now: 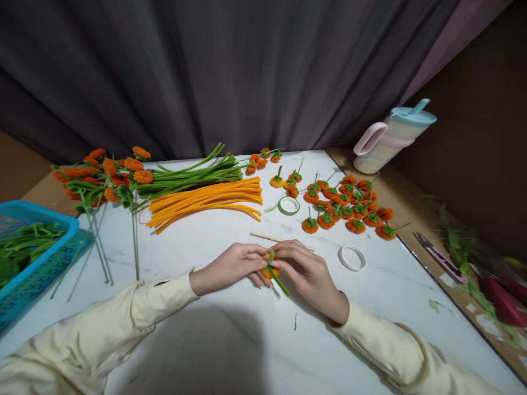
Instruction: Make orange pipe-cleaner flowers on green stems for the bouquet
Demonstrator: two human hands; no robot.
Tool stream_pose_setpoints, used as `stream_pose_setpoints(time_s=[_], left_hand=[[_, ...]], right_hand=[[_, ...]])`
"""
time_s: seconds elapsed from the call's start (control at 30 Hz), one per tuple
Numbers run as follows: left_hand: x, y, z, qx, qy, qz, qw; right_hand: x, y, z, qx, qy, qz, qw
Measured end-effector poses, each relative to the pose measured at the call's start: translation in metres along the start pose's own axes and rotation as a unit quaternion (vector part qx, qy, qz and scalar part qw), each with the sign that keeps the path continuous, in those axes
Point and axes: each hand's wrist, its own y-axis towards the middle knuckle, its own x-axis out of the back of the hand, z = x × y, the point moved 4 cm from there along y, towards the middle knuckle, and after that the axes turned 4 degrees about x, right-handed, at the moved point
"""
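So both hands are together over the near middle of the white table (214, 230), fingertips pinched in on one little yellow-orange flower (268, 272). The left hand (233, 267) has it from the left side, and the right hand (310, 274) comes in from the other, thumb and fingers bent right up against it. A green strip (281, 283) pokes out from the flower toward the near edge. Fingers overlap a lot there, so I honestly can't tell which fingertips grip the flower and which are on the strip.

Just beyond the hands there's a wooden stick (263, 236), partly hidden behind the right one. Past that sits a roll of green tape (289, 213), and a white ring (349, 268) lies off to the right. A big bunch of orange flower heads (346, 203) is spread over the far right of the table, most showing green backs.

Over on the left you've got orange fuzzy stems (206, 203) in a bundle, green fuzzy stems (193, 180) behind them, and a heap of stemmed flowers (109, 170) next to those. Blue basket (68, 224) at far left with green leaves (31, 249) inside, lidded cup (385, 145) at back right.
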Motion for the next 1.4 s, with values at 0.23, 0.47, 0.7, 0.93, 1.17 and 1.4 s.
stream_pose_setpoints(time_s=[0.23,0.47,0.7,0.93,1.17,1.4], left_hand=[[0.003,0.001,0.003,-0.004,0.010,0.003,1.000],[0.011,0.001,-0.004,-0.011,-0.139,-0.027,0.990],[0.021,0.002,-0.008,-0.037,-0.194,-0.066,0.978],[0.029,-0.006,-0.020,-0.160,-0.147,-0.131,0.967],[0.039,-0.006,-0.019,-0.225,-0.131,-0.235,0.936],[0.048,0.000,-0.014,-0.225,-0.132,-0.267,0.928]], right_hand=[[0.003,0.002,0.000,-0.012,-0.003,0.001,1.000],[0.022,0.003,-0.006,-0.052,-0.067,-0.074,0.994],[0.013,0.019,-0.021,0.020,-0.203,0.130,0.970],[-0.012,0.046,-0.018,0.001,-0.363,0.308,0.879],[0.003,0.047,-0.035,-0.068,-0.263,0.284,0.920],[0.022,0.065,-0.021,-0.247,-0.013,0.285,0.926]])
